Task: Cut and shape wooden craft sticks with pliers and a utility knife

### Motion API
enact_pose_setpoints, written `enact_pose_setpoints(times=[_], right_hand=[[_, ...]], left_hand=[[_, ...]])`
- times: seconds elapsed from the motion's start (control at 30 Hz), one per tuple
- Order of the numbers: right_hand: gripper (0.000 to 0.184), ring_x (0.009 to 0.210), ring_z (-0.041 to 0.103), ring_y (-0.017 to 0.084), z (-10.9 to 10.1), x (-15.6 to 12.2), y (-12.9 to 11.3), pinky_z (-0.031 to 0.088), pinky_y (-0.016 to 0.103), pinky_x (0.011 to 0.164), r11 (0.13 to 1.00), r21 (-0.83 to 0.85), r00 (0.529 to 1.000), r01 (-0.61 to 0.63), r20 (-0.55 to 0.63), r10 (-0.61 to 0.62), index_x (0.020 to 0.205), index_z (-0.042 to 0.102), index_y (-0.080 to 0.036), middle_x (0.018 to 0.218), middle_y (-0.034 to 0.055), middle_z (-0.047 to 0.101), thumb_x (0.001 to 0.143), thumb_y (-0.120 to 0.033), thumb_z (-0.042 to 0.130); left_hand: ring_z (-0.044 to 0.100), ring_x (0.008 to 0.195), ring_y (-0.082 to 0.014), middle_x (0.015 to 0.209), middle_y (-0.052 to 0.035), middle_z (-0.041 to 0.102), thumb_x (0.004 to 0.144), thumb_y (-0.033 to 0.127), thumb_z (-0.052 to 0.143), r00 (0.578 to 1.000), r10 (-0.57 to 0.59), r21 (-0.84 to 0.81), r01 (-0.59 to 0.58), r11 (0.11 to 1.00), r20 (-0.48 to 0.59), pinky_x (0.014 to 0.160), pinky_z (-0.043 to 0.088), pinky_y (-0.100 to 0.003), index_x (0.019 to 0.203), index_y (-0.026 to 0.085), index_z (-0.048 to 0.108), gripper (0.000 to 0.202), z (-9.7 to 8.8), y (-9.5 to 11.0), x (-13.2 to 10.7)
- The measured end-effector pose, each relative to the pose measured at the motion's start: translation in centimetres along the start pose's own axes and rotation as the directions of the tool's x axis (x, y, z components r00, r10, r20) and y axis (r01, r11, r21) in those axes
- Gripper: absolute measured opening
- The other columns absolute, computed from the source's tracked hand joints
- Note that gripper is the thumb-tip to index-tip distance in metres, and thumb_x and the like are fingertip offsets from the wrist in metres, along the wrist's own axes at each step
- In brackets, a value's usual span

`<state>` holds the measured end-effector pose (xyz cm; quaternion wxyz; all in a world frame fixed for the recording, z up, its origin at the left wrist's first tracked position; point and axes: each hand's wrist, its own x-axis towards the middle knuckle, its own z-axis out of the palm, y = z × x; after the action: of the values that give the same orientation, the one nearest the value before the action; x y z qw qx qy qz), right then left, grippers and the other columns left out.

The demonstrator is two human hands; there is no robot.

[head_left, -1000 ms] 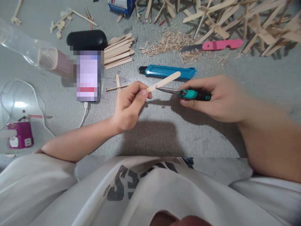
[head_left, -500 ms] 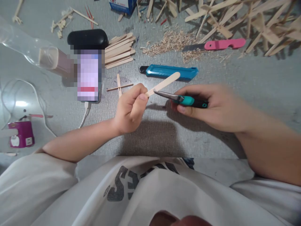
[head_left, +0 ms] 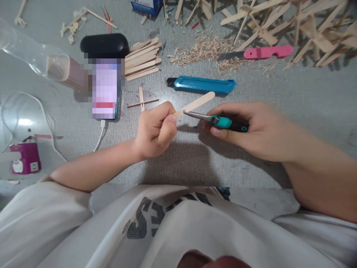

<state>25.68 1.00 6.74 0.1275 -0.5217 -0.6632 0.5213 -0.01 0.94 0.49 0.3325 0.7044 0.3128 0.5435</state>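
My left hand (head_left: 157,130) is closed round one end of a wooden popsicle stick (head_left: 199,102), whose rounded free end points up and to the right. In my right hand (head_left: 245,126) is a pair of pliers (head_left: 220,121) with teal and black handles. The pliers' narrow metal tips touch the stick just beyond my left thumb. Behind the stick lies a blue utility knife (head_left: 205,85). Two crossed sticks (head_left: 142,102), one light and one darker and thinner, rest just beyond my left hand.
A pink-handled knife (head_left: 267,52) lies by wood shavings (head_left: 203,50). Loose popsicle sticks (head_left: 143,61) are stacked beside a phone (head_left: 106,89) and a black case (head_left: 104,44). Assembled stick pieces (head_left: 315,33) crowd the far right. A clear bottle (head_left: 36,59) and purple adapter (head_left: 26,158) are left.
The popsicle stick's free end has dipped slightly, and the pliers have shifted a little down and right with my right hand. My left hand grips as before.
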Motion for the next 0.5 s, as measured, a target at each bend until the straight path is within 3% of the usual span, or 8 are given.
enact_pose_setpoints(times=[0.1,0.27,0.43,0.5], right_hand=[[0.055,0.088,0.068,0.027,-0.11,-0.02,0.23,0.047,0.041,0.082,1.0,0.016,1.0,0.025,0.015,-0.025,0.106,0.085,-0.021,0.098,0.0083,0.081,0.09,-0.073,0.085],[0.048,0.081,0.063,0.02,-0.31,-0.12,0.43,0.046,0.034,0.072,0.992,0.125,0.985,0.007,0.173,-0.029,0.106,0.083,-0.02,0.093,0.0051,0.077,0.094,-0.066,0.088],[0.051,0.076,0.062,0.019,0.01,-0.34,0.26,0.045,0.032,0.065,0.981,0.19,0.969,-0.05,0.247,0.002,0.105,0.083,-0.021,0.093,0.0046,0.077,0.091,-0.07,0.089],[0.052,0.076,0.063,0.02,0.19,-0.42,0.08,0.047,0.032,0.065,0.988,0.151,0.981,-0.032,0.193,0.002,0.103,0.085,-0.021,0.091,0.0052,0.078,0.09,-0.072,0.089]], left_hand=[[0.032,0.048,-0.0105,0.059,0.0044,0.04,0.118,0.037,0.054,0.999,-0.045,-0.112,0.046,0.993,0.013,0.045,0.023,-0.029,0.079,0.024,0.045,0.042,0.06,-0.2,-0.29],[0.03,0.048,-0.0098,0.062,0.0049,0.039,0.119,0.035,0.052,0.999,-0.004,-0.238,0.016,0.971,0.051,0.047,0.024,-0.028,0.084,0.025,0.046,0.037,0.04,-0.21,-0.8],[0.028,0.047,-0.0087,0.062,0.0048,0.038,0.118,0.031,0.052,0.993,0.101,-0.184,-0.089,0.979,0.055,0.045,0.02,-0.03,0.086,0.024,0.044,0.033,-0.08,0.08,-0.45],[0.028,0.046,-0.0085,0.061,0.0051,0.036,0.117,0.03,0.052,0.991,0.116,-0.174,-0.104,0.979,0.06,0.044,0.019,-0.03,0.085,0.024,0.044,0.034,-0.12,0.06,-0.24]])
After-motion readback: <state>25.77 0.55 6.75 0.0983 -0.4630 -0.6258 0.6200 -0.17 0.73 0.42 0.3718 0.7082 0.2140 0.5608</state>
